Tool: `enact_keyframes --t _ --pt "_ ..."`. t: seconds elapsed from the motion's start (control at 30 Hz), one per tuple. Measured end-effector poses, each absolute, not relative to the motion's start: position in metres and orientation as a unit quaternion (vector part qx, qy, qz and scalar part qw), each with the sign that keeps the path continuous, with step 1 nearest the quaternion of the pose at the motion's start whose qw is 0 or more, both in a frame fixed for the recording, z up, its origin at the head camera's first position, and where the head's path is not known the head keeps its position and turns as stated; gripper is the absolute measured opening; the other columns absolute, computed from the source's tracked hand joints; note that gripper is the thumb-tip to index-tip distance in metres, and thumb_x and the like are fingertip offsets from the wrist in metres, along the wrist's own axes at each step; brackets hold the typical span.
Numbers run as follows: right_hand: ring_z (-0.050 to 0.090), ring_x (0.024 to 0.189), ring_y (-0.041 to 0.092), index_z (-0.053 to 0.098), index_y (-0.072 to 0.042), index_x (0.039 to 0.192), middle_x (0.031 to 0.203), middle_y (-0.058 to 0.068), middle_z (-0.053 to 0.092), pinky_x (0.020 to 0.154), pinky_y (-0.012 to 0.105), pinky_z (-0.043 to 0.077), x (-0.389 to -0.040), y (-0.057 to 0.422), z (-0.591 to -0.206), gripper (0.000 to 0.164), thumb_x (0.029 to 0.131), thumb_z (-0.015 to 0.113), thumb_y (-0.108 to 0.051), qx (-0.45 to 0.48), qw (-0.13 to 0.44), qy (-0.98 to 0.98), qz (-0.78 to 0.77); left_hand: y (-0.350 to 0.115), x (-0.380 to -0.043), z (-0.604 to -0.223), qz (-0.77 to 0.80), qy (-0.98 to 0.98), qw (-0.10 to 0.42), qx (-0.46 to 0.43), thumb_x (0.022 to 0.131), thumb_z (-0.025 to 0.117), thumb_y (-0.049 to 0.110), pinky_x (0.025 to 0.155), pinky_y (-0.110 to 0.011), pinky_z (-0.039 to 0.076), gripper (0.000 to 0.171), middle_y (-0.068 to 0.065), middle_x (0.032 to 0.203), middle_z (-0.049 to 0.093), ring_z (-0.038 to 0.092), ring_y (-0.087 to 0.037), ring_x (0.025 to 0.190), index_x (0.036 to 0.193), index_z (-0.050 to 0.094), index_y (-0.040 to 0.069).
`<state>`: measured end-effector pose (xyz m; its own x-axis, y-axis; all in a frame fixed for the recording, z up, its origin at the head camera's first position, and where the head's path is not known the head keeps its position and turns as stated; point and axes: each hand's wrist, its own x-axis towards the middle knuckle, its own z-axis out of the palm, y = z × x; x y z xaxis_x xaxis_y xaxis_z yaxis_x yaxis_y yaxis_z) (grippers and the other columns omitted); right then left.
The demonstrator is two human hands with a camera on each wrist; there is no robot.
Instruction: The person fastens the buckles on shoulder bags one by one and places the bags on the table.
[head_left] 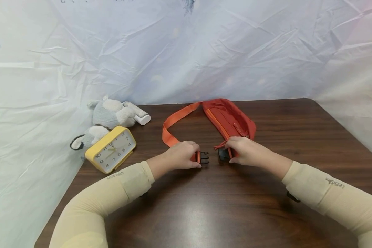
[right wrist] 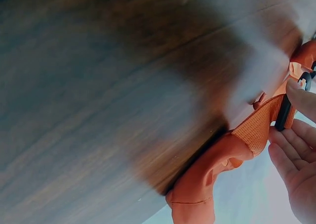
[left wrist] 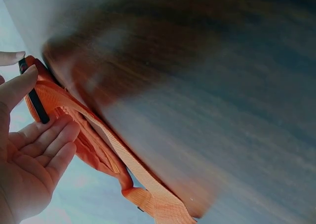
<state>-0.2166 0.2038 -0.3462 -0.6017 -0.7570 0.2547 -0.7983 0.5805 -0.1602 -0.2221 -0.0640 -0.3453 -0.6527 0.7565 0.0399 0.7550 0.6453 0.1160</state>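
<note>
A red waist bag point(head_left: 230, 119) with an orange strap point(head_left: 173, 122) lies on the table. Between thumb and fingers, my left hand point(head_left: 183, 155) pinches the black pronged buckle half point(head_left: 204, 157) at the strap's end. The right hand point(head_left: 246, 151) pinches the black socket buckle half point(head_left: 224, 154) beside the bag's near end. Prongs and socket face each other with a small gap between them. In the left wrist view the thumb and fingers hold the black buckle edge point(left wrist: 39, 105); in the right wrist view the socket half point(right wrist: 284, 112) sits between thumb and fingers.
On the left of the dark wooden table point(head_left: 192, 213) stands a yellow alarm clock point(head_left: 111, 150), tilted. Behind it lies a grey and white plush toy point(head_left: 110, 112), with a white cylindrical object point(head_left: 142, 119) against it. A pale fabric sheet point(head_left: 179, 51) hangs behind the table.
</note>
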Motion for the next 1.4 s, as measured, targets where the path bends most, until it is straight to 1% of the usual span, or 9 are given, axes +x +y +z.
enact_keyframes --t 0.23,0.47,0.73,0.97,1.1,1.27,1.4 --pt "0.059 0.080 0.020 0.063 -0.002 0.100 0.093 0.006 0.059 0.068 0.034 0.050 -0.215 0.200 -0.343 0.040 0.068 0.085 -0.011 0.437 0.070 -0.886 0.136 -0.063 -0.221 -0.345 0.074 0.905 0.003 0.419 0.081 0.073 0.041 0.065 -0.025 0.047 0.044 -0.002 0.096 0.060 0.057 -0.014 0.086 0.105 0.061 0.006" --pt "0.060 0.085 0.020 0.064 -0.002 0.101 0.096 0.006 0.060 0.071 0.035 0.051 -0.216 0.198 -0.342 0.041 0.068 0.085 -0.013 0.435 0.065 -0.888 0.134 -0.061 -0.221 -0.344 0.079 0.906 0.000 0.415 0.081 0.072 0.041 0.066 -0.024 0.046 0.044 -0.002 0.095 0.060 0.056 -0.012 0.084 0.105 0.061 0.006" --pt "0.060 0.083 0.018 0.064 -0.001 0.101 0.095 0.007 0.060 0.069 0.034 0.051 -0.216 0.196 -0.341 0.041 0.068 0.085 -0.013 0.451 0.077 -0.878 0.140 -0.059 -0.220 -0.341 0.082 0.910 0.008 0.406 0.080 0.073 0.041 0.065 -0.024 0.047 0.045 -0.002 0.095 0.060 0.056 -0.012 0.083 0.106 0.062 0.006" --pt "0.060 0.086 0.019 0.064 -0.003 0.102 0.097 0.006 0.061 0.072 0.034 0.051 -0.213 0.193 -0.340 0.041 0.069 0.085 -0.015 0.436 0.057 -0.886 0.144 -0.057 -0.219 -0.342 0.080 0.906 0.000 0.415 0.081 0.073 0.041 0.069 -0.025 0.047 0.045 -0.003 0.094 0.061 0.056 -0.013 0.084 0.105 0.062 0.005" --pt "0.060 0.085 0.018 0.064 -0.002 0.101 0.096 0.006 0.060 0.072 0.034 0.051 -0.212 0.191 -0.340 0.041 0.068 0.085 -0.014 0.441 0.063 -0.884 0.144 -0.057 -0.218 -0.343 0.082 0.904 -0.005 0.420 0.081 0.073 0.041 0.071 -0.026 0.048 0.045 -0.003 0.095 0.062 0.057 -0.014 0.085 0.105 0.062 0.005" --pt "0.058 0.081 0.017 0.063 -0.002 0.100 0.094 0.006 0.059 0.069 0.032 0.051 -0.212 0.191 -0.340 0.040 0.068 0.085 -0.013 0.446 0.069 -0.881 0.139 -0.057 -0.218 -0.343 0.081 0.904 -0.009 0.420 0.081 0.073 0.041 0.073 -0.027 0.049 0.046 -0.004 0.097 0.062 0.059 -0.015 0.088 0.106 0.062 0.004" --pt "0.058 0.081 0.017 0.063 -0.002 0.100 0.094 0.006 0.059 0.068 0.032 0.051 -0.212 0.191 -0.340 0.040 0.069 0.085 -0.014 0.447 0.068 -0.881 0.139 -0.056 -0.218 -0.344 0.080 0.904 -0.011 0.420 0.081 0.072 0.042 0.073 -0.027 0.049 0.046 -0.004 0.098 0.063 0.059 -0.015 0.089 0.107 0.062 0.005"
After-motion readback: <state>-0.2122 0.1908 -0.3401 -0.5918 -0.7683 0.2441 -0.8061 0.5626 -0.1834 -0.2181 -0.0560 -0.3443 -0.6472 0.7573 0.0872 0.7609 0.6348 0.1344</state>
